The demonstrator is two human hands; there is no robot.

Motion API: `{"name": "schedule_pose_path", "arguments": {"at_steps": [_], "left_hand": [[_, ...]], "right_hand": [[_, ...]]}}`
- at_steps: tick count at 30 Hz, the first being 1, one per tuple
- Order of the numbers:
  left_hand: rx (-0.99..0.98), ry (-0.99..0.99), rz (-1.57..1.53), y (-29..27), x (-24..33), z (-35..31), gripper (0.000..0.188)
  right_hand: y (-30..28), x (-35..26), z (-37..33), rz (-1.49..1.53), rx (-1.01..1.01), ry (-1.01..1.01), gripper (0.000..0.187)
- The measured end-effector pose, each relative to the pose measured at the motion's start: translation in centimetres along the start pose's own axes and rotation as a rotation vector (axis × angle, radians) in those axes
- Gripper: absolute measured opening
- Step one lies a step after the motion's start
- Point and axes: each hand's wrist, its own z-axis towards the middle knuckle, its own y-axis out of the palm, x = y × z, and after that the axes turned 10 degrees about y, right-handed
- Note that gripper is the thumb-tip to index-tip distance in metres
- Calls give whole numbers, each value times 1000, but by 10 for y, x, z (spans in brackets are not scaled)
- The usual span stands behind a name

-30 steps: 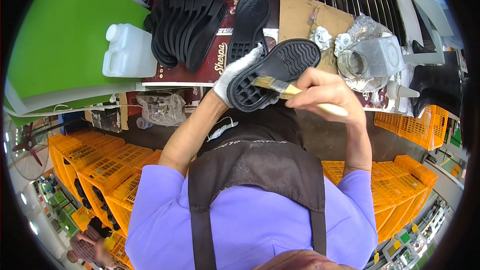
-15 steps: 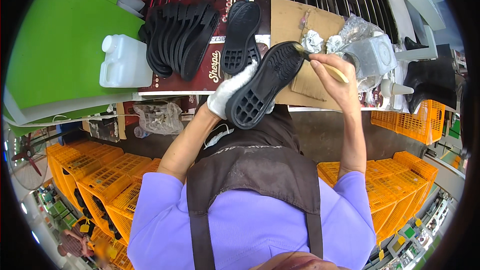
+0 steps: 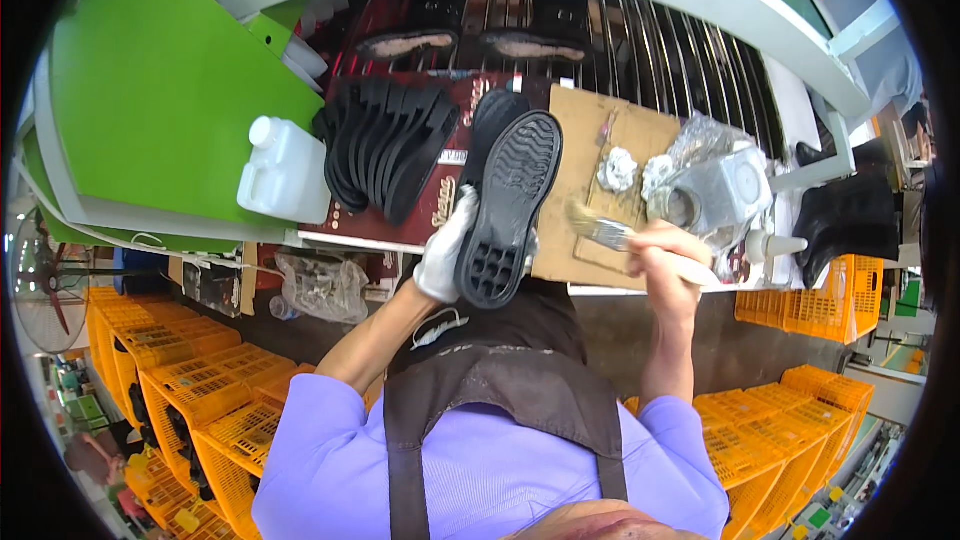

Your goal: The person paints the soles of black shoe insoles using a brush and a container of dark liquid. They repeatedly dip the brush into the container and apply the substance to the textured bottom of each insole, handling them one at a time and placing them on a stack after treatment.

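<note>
My left hand, in a white glove, grips a black shoe sole by its edge, tread side showing and toe pointing away. Bare, my right hand is closed round the pale handle of a paintbrush. The bristles hang over the brown cardboard, to the right of the sole and apart from it. Behind the held sole, another black sole lies partly hidden. Several more soles stand in a row to the left, on a dark red box surface.
A white jug stands at the left by a green panel. Right of the cardboard are white wads, a clear plastic container and a nozzle bottle. Metal rollers with black boots run behind; orange crates flank me.
The brush has come off the sole's toe and moved down, now over the cardboard. My left hand has turned the sole more upright. The whole view has shifted, showing more of the far side.
</note>
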Motion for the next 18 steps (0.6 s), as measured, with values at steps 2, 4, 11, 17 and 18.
{"name": "schedule_pose_path", "arguments": {"at_steps": [2,4,11,17,18], "left_hand": [[82,13,-36,26,9,-6,81],[-54,88,8,60,26,-4,75],[-198,698,435,205,128,174,48],[-624,821,437,144,184,267,56],[-394,1011,638,135,158,238,41]], "right_hand": [[-15,4,-3,227,139,-81,16],[-27,8,-5,279,196,-61,20],[-30,27,-18,296,258,128,17],[-12,29,-18,164,227,203,16],[-13,34,-24,126,225,247,16]]}}
